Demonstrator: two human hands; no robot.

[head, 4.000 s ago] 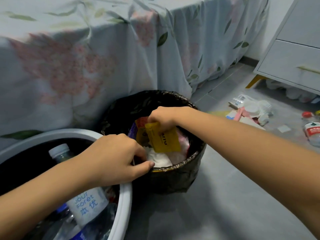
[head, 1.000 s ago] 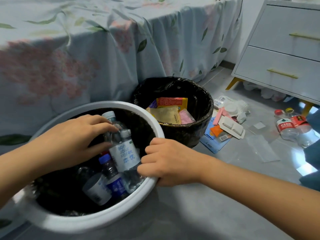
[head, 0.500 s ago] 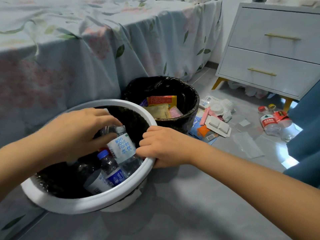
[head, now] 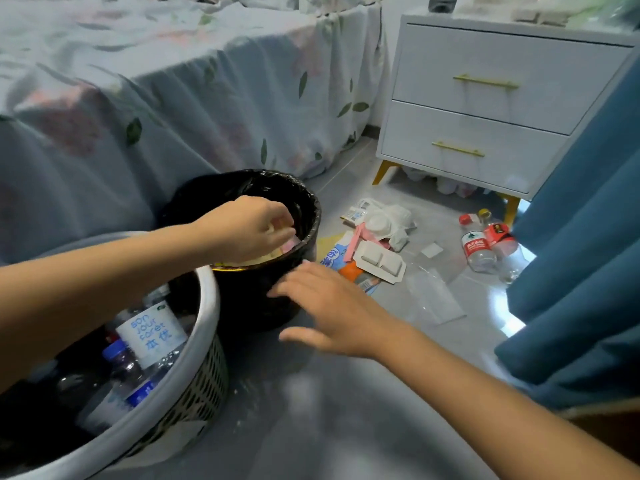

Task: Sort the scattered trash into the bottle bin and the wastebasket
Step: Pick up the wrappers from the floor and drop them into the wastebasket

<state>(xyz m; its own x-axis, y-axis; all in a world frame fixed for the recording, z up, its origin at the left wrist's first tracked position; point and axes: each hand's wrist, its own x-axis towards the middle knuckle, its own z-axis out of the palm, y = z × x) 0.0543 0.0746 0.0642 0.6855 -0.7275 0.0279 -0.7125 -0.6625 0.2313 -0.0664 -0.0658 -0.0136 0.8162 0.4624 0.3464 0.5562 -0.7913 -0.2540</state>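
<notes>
Here, at the far left, a white bottle bin [head: 204,306] with a slatted wall is seen on the grey floor [head: 311,410], with several plastic bottles lying inside it; one bottle with a white label [head: 152,332] lies uppermost, and a blue-capped bottle [head: 119,358] lies beside it. Just behind and to the right, touching the bin, a wastebasket [head: 304,209] lined with a black bag is set against a bed draped in a floral sheet [head: 173,109]. The left hand [head: 247,228] is held over the wastebasket's mouth, its fingers curled downward among the wrappers inside; whether anything is pinched cannot be told. The right hand [head: 325,306] is stretched out low beside the wastebasket's outer wall, fingers straight and spread, nothing held, its fingertips at or very near the black bag. Further right, a heap of scattered trash [head: 377,244] is spread on the floor: white wrappers, a white blister tray [head: 381,261], pink and orange scraps, a blue packet and a clear plastic sheet [head: 433,299]. Beyond it, two red-labelled bottles [head: 485,247] lie together near a white nightstand [head: 485,98] with gold handles. At the far right edge, a blue curtain [head: 581,271] is seen hanging.
</notes>
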